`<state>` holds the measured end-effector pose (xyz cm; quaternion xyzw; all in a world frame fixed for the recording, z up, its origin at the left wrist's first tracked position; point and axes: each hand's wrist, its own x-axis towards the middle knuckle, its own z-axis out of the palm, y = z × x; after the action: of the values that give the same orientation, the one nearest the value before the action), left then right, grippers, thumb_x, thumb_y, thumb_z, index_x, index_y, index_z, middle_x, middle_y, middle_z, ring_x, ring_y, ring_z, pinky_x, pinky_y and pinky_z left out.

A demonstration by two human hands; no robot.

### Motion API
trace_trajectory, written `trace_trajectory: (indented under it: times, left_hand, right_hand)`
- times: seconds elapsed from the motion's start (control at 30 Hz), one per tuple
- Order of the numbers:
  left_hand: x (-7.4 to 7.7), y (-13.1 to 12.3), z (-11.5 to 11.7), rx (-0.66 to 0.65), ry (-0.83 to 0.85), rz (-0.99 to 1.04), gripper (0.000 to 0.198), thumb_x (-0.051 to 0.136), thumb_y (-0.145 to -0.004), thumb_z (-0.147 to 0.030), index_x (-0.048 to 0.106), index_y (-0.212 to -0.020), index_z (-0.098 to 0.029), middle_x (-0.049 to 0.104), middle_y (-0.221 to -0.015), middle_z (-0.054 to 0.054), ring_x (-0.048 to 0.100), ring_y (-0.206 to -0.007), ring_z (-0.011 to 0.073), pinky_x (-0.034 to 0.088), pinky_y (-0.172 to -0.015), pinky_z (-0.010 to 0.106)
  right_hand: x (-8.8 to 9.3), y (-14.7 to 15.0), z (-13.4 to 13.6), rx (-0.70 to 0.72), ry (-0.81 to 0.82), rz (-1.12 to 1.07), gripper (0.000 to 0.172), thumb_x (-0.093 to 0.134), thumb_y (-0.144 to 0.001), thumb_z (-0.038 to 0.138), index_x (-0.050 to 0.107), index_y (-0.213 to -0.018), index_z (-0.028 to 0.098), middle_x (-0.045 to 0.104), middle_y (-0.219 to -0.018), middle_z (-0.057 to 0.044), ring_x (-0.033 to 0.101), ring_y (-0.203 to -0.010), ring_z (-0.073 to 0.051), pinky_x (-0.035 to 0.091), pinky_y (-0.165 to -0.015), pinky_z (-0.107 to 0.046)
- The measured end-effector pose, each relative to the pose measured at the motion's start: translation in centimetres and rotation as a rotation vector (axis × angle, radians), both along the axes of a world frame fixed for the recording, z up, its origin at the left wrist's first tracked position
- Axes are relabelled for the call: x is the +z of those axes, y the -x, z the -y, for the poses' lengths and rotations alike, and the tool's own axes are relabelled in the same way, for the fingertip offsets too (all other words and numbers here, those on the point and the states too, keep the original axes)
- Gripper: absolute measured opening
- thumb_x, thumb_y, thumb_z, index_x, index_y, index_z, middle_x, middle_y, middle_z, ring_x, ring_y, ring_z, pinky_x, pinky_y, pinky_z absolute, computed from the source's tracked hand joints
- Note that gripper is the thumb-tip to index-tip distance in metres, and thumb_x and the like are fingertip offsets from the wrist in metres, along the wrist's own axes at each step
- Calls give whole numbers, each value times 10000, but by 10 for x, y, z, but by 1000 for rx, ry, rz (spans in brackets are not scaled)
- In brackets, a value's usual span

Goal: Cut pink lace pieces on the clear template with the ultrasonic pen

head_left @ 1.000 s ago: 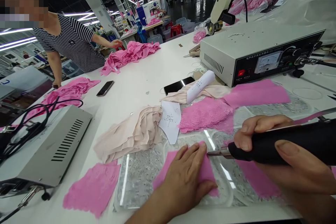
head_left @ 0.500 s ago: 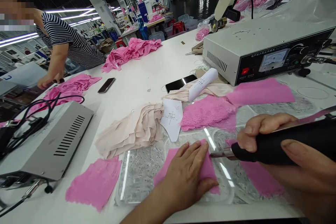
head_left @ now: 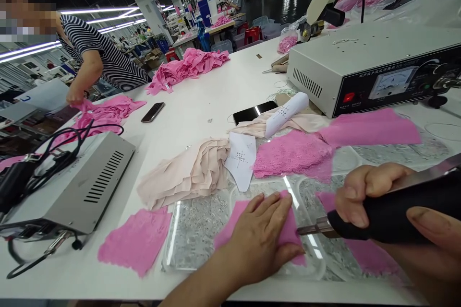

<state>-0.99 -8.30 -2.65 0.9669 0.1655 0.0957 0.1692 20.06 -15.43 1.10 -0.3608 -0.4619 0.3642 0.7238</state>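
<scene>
My left hand [head_left: 261,235] lies flat, fingers stretched out, on a pink fabric piece [head_left: 230,223]. The fabric rests on a clear plastic sheet [head_left: 196,244] with a speckled grey surface under it. My right hand [head_left: 363,192] is wrapped round a black-handled ultrasonic tool [head_left: 392,213]. Its narrow metal tip is at the right edge of the fabric, just beside my left fingers; whether it touches is hard to tell. Partly under my right hand lies another pink piece [head_left: 370,254]. A separate pink piece [head_left: 137,240] is at the left.
Beyond my hands are layered beige pieces [head_left: 190,170], a white paper pattern [head_left: 240,160], a pink lace stack [head_left: 293,156] and a rolled paper [head_left: 287,114]. Grey control boxes stand at right [head_left: 324,67] and left [head_left: 79,177]. A phone [head_left: 153,112] lies farther off. A co-worker [head_left: 103,57] handles pink fabric.
The view has shifted slightly, moving the scene to the right. My hands keep their places at the fabric, the tool tip still by its right edge. The co-worker's hand now grips pink fabric.
</scene>
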Motion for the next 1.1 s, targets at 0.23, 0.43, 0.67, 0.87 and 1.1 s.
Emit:
trace_trajectory:
  times: [0.23, 0.43, 0.67, 0.87, 1.1]
  left_hand:
    - [0, -2, 0, 8, 20, 13, 804, 550, -907, -515, 155, -1478, -108, 476, -1430, 160, 389, -1379, 264, 347, -1136, 470]
    - [0, -1, -1, 13, 38, 1, 804, 536, -912, -524, 151, -1488, -115, 448, -1453, 157, 383, -1383, 263, 330, -1145, 465]
    - [-1, -1, 0, 10, 42, -1, 813, 546, -911, -513, 146, -1491, -109, 439, -1460, 157, 379, -1385, 263, 320, -1151, 457]
    - [0, -1, 0, 11, 48, 9, 788, 508, -928, -522, 139, -1498, -122, 447, -1454, 154, 382, -1383, 262, 329, -1144, 465]
    - [1, -2, 0, 8, 66, 1, 810, 546, -915, -499, 123, -1501, -132, 436, -1463, 150, 371, -1390, 266, 333, -1143, 473]
  right_hand:
    - [3, 4, 1, -7, 59, 13, 221, 656, -825, 470, 602, -839, 256, 556, -717, -27, 531, -488, -154, 493, -448, -286]
    - [-3, -5, 2, -14, 26, -6, 188, 630, -830, 434, 602, -865, 252, 538, -739, -23, 523, -510, -153, 502, -463, -297]
    - [-1, -1, 2, -30, 32, 11, 207, 635, -826, 448, 602, -857, 246, 558, -751, -31, 528, -509, -155, 497, -451, -297]
    - [-1, 4, 2, -27, 19, 39, 204, 623, -833, 445, 603, -869, 245, 560, -736, -29, 529, -513, -153, 486, -453, -286]
    - [-6, 0, 6, -11, 35, 31, 200, 585, -854, 440, 577, -909, 248, 554, -761, -29, 513, -553, -153, 481, -490, -289]
